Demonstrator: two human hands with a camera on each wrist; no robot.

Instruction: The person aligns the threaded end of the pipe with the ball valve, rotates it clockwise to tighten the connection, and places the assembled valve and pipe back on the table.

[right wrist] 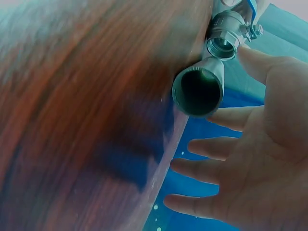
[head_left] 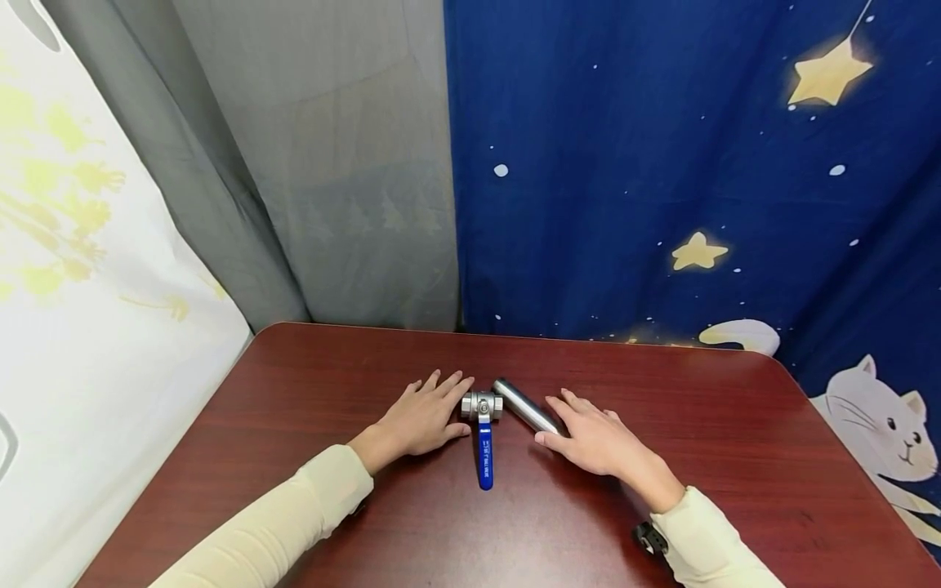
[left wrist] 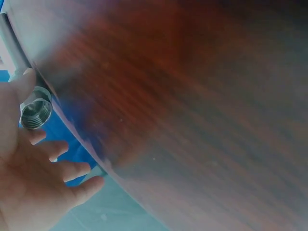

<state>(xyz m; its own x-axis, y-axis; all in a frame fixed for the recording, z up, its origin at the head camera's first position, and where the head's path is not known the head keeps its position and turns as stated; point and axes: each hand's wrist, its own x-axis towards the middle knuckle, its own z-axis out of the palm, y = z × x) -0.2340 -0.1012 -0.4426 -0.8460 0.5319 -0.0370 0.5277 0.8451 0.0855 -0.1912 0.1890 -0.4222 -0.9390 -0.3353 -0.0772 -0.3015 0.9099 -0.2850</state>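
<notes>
A metal ball valve (head_left: 481, 406) with a blue lever handle (head_left: 485, 457) lies on the table, its handle towards me. My left hand (head_left: 426, 415) is beside the valve's left end, fingers spread and straight. In the left wrist view, the valve's threaded opening (left wrist: 36, 113) shows between thumb and fingers. A plain steel pipe (head_left: 525, 406) lies slantwise to the right of the valve. Next to the pipe's near end is my right hand (head_left: 591, 437), its fingers extended and not curled round it. The right wrist view shows the hollow pipe end (right wrist: 198, 91) close to that hand.
The reddish-brown wooden table (head_left: 353, 367) has rounded far corners. Behind it hang a grey curtain (head_left: 353, 204) and a blue curtain (head_left: 588, 204) with stars and a cat. White patterned cloth (head_left: 88, 327) is at the left. A black strap (head_left: 650, 539) shows at the right wrist.
</notes>
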